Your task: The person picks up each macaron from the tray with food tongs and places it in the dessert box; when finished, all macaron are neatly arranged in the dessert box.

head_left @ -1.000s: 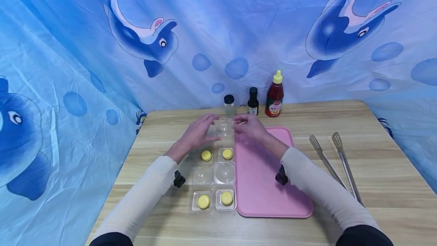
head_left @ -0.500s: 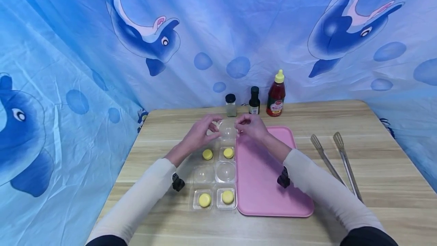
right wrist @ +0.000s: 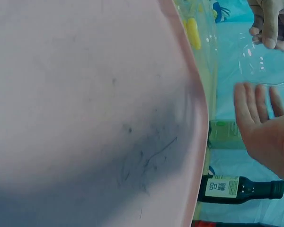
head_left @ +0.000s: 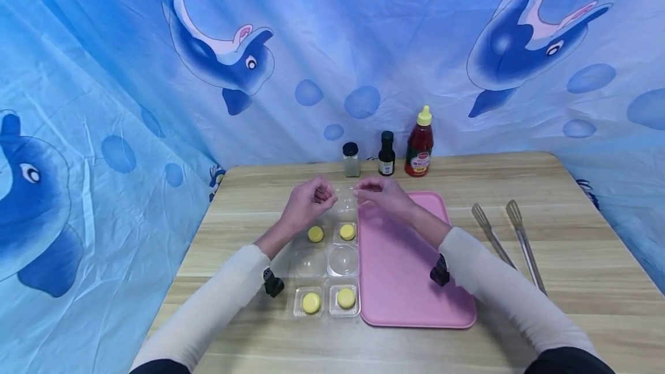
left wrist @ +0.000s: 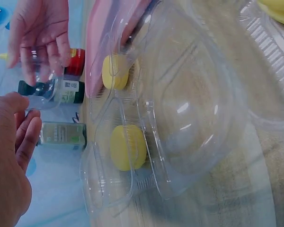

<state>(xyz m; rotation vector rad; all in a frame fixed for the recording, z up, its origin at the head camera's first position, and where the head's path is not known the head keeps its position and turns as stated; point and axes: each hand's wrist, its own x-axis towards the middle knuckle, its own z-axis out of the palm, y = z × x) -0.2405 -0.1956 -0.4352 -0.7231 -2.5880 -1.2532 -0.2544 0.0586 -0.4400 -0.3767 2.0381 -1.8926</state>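
Both hands hold a clear domed plastic lid (head_left: pixel 346 199) upright behind an open clear box with a yellow round pastry (head_left: pixel 347 232) in it. My left hand (head_left: pixel 309 201) pinches the left edge of this lid between thumb and fingers. At the right edge, my right hand (head_left: pixel 383 196) seems to pinch with thumb and index finger, the other fingers straight in the right wrist view. To the left sits another yellow pastry (head_left: pixel 315 234) in a clear box. Nearer me, two open boxes hold a left pastry (head_left: pixel 311 303) and a right pastry (head_left: pixel 346 298), with a domed lid (head_left: pixel 343 260) lying behind.
A pink tray (head_left: pixel 410 281) lies right of the boxes, under my right forearm. Metal tongs (head_left: pixel 525 241) rest on the wooden table (head_left: pixel 234 333) farther right. At the back stand a black-capped jar (head_left: pixel 351 160), a dark bottle (head_left: pixel 387 154) and a red sauce bottle (head_left: pixel 419 146).
The left fingers have closed from a wide spread to a pinch on the lid's left edge. The right hand stays near the right edge, its fingers slightly shifted. The boxes look unmoved.
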